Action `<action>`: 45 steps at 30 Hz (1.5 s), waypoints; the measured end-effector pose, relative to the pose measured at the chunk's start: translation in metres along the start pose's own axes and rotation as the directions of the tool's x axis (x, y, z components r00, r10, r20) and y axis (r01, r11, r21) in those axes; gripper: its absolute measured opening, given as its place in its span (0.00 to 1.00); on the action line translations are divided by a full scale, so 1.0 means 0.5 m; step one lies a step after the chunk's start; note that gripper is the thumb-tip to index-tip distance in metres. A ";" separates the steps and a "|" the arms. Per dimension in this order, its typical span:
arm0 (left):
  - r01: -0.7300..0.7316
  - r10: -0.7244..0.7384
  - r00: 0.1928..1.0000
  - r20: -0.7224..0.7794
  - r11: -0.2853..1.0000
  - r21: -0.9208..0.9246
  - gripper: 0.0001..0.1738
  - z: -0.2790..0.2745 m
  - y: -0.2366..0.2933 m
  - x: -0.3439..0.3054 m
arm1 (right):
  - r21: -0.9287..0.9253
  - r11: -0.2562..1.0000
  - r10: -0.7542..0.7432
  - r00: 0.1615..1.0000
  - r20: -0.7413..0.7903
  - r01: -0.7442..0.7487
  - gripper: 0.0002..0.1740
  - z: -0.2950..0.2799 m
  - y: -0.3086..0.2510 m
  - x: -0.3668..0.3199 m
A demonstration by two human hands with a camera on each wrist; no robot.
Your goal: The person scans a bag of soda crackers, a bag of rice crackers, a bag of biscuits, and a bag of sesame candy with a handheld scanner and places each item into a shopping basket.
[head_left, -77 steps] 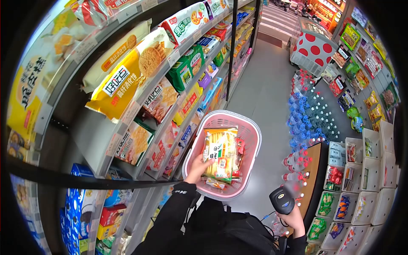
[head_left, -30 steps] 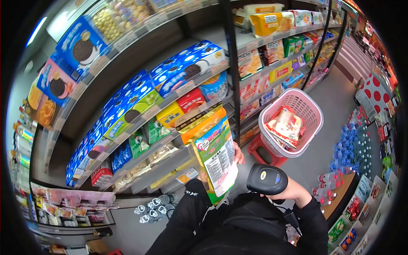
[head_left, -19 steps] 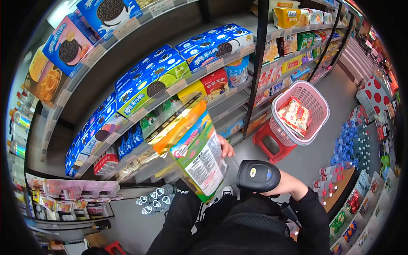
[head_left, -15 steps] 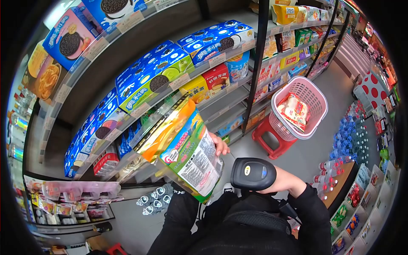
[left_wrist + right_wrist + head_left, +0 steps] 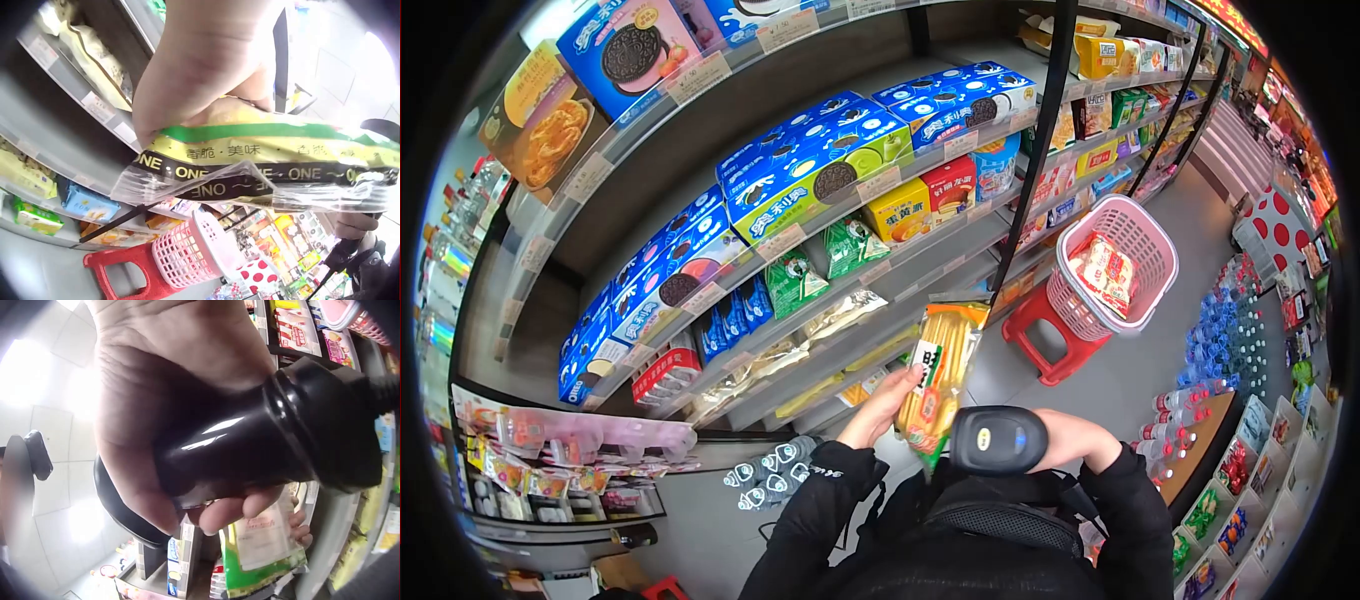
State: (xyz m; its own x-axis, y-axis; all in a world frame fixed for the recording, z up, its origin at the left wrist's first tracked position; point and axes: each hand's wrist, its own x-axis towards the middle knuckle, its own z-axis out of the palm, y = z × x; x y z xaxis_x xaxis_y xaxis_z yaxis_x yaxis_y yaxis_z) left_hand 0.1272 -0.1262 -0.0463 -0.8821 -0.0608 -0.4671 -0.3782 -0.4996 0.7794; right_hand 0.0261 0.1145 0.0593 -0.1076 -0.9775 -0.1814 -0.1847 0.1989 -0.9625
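Observation:
In the head view my left hand [image 5: 882, 408] holds a clear and yellow snack bag [image 5: 940, 375] upright by its side, the front of the bag facing up toward my head. The left wrist view shows the same bag [image 5: 250, 165] edge-on, with my left hand [image 5: 206, 69] gripping it. My right hand [image 5: 1075, 440] grips a black handheld scanner [image 5: 998, 440], whose head is close to the bag's lower right side. In the right wrist view the fingers of my right hand [image 5: 169, 394] wrap round the scanner's handle [image 5: 231, 444].
A pink basket [image 5: 1090, 285] with red and white packets stands on a red stool [image 5: 1040, 335]. Shelves of blue cookie boxes [image 5: 820, 165] run along the left. Bottles [image 5: 1215, 310] stand on the floor at right, and more bottles [image 5: 770, 475] at lower left.
The bag has turned from its printed back to its front and moved right, up beside the scanner. My left hand now shows at its left side. The view has shifted slightly along the shelves.

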 end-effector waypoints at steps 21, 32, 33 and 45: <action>-0.205 0.118 0.933 -0.340 0.951 -0.232 0.21 -0.014 0.062 0.240 | 0.335 0.895 0.300 0.953 0.037 -0.294 0.23 -0.306 0.206 0.212; -0.380 0.259 0.851 -0.457 0.904 -0.196 0.31 -0.031 0.074 0.315 | 0.339 0.867 0.341 0.931 0.129 -0.365 0.19 -0.419 0.275 0.345; -0.271 0.191 0.838 -0.511 0.959 -0.087 0.34 -0.022 0.078 0.297 | 0.333 0.869 0.338 0.931 0.141 -0.366 0.19 -0.423 0.285 0.355; -0.272 0.261 0.666 -0.699 0.957 0.098 0.38 -0.044 0.014 0.277 | 0.191 0.914 0.304 0.915 0.264 -0.358 0.10 -0.407 0.282 0.466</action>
State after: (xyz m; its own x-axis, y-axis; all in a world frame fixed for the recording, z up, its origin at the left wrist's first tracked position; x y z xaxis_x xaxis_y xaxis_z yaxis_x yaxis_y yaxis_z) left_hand 0.0089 -0.1572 -0.1149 -0.4900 -0.7747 -0.3997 -0.1501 -0.3767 0.9141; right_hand -0.2236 -0.0707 -0.0778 0.1036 -0.8529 -0.5116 0.0568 0.5186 -0.8531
